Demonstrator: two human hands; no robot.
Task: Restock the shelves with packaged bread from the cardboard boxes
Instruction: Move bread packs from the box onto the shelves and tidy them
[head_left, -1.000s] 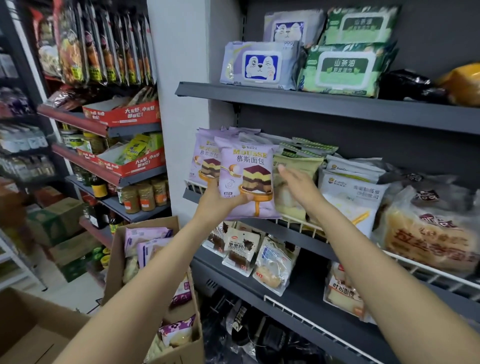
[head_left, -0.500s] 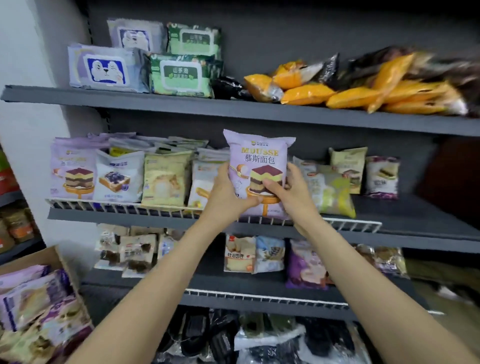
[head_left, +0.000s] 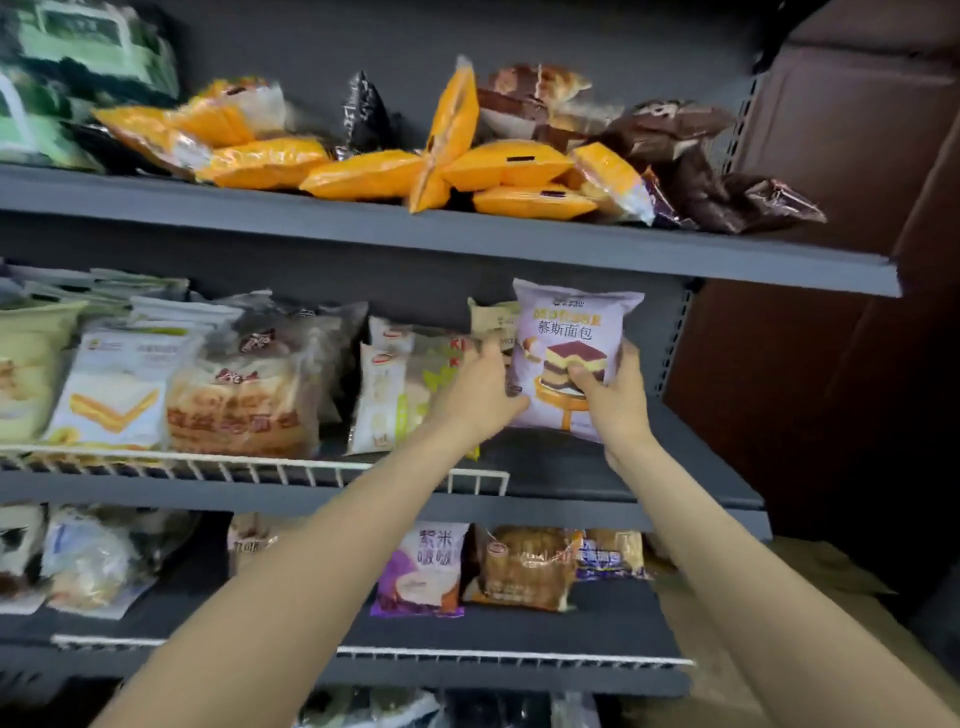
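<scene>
Head view. Both hands hold an upright purple mousse bread packet (head_left: 569, 358) over the right end of the middle shelf (head_left: 597, 462): the left hand (head_left: 480, 392) grips its left edge, the right hand (head_left: 613, 397) its lower right corner. Orange packets (head_left: 363, 176) lie on the upper shelf (head_left: 467, 241); a white wire rail (head_left: 249, 467) fronts neighbouring bread packets (head_left: 239, 395).

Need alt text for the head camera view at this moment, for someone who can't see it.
Both hands, left hand and right hand, hold a purple mousse bread packet upright at the bare right end of the middle shelf, beside other bagged breads. Orange packets crowd the shelf above.
</scene>
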